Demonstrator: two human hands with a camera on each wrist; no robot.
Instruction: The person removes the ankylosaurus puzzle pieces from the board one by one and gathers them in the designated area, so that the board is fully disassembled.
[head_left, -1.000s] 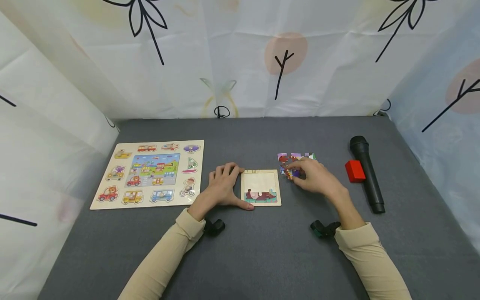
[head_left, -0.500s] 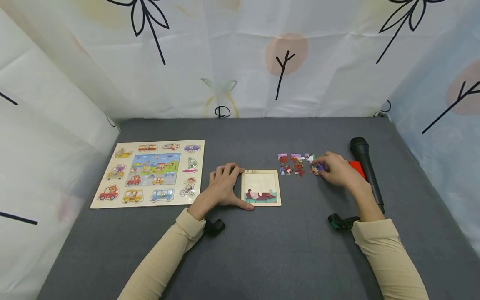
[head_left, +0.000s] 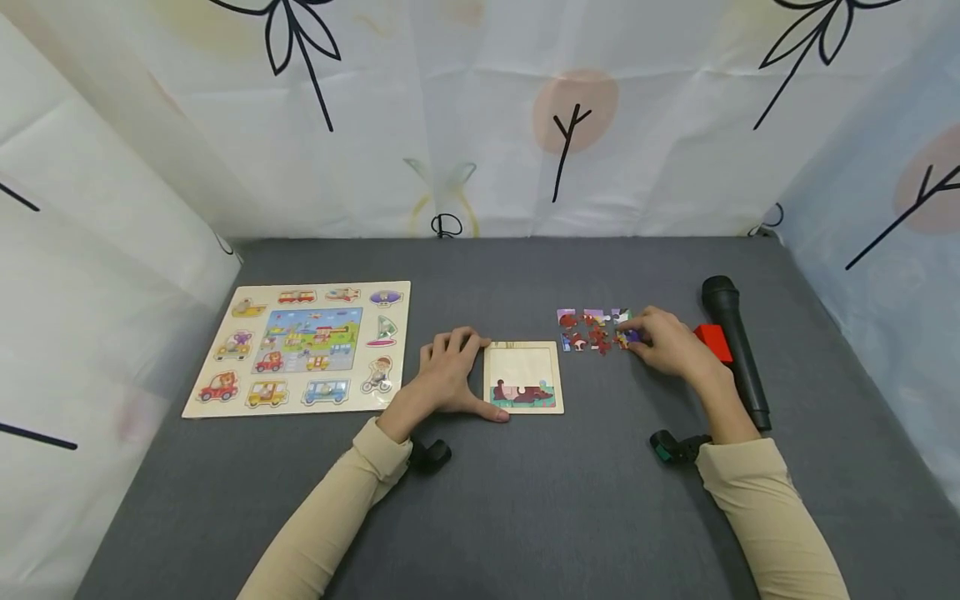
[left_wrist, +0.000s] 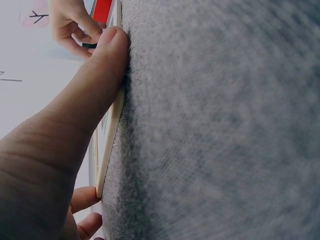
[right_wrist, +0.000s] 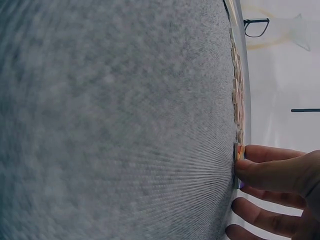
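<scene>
My left hand [head_left: 450,375] braces a small square wooden puzzle tray [head_left: 521,367], thumb along its near edge and index finger at its far left corner. In the left wrist view the thumb [left_wrist: 107,52] lies against the tray's edge [left_wrist: 111,150]. Joined brown, pink and teal pieces [head_left: 522,393] fill the tray's near strip; bare wood shows above. To the right, my right hand [head_left: 667,342] pinches a purple and yellow jigsaw piece [right_wrist: 240,151] between thumb and index finger, low at the cloth. It sits at the right end of several loose jigsaw pieces [head_left: 585,330].
A large wooden vehicle puzzle board [head_left: 300,403] lies left of the left hand. Beyond the right hand are a red block [head_left: 714,342] and a black microphone [head_left: 737,354]. White patterned cloth walls [head_left: 480,117] enclose the grey table [head_left: 525,500] at the back and sides.
My right hand moved right from the middle of the loose pieces with a purple piece, then slightly back left beside them. The left hand and tray stay in place.
</scene>
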